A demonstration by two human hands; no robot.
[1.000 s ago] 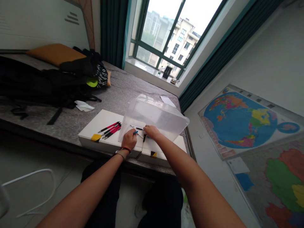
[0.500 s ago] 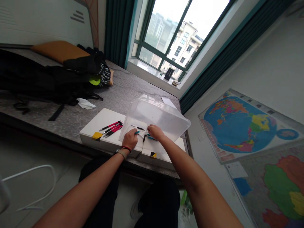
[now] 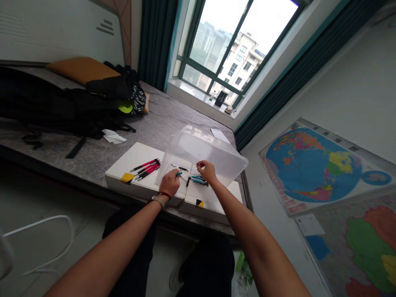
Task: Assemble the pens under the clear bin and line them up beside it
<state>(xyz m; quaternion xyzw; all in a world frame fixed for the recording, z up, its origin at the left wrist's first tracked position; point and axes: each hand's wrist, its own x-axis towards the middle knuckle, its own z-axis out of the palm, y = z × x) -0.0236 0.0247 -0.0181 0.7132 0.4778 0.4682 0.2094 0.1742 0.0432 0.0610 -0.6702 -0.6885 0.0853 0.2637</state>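
My left hand (image 3: 170,182) is closed around a teal pen barrel (image 3: 179,174), whose end pokes out past the fingers. To its right, my right hand (image 3: 207,170) is raised a little with thumb and fingers pinched together; whatever may be between them is too small to make out. Several teal pen parts (image 3: 198,179) lie on the white box below the right hand, with a short black piece (image 3: 188,181) beside them. A clear plastic bin (image 3: 213,152) lies tipped behind both hands. Several red-and-black pens (image 3: 147,169) rest on the left part of the box.
Two white boxes (image 3: 123,163) with yellow-and-black tape (image 3: 127,177) stand on a grey marbled surface (image 3: 168,109). A crumpled tissue (image 3: 113,136) and black bags (image 3: 71,109) are at the left. A wall (image 3: 260,194) with maps rises on the right, and a window is behind.
My right hand has lifted away from the pen parts, slightly up and to the right, uncovering more teal pieces. My left hand stays in place, holding the barrel.
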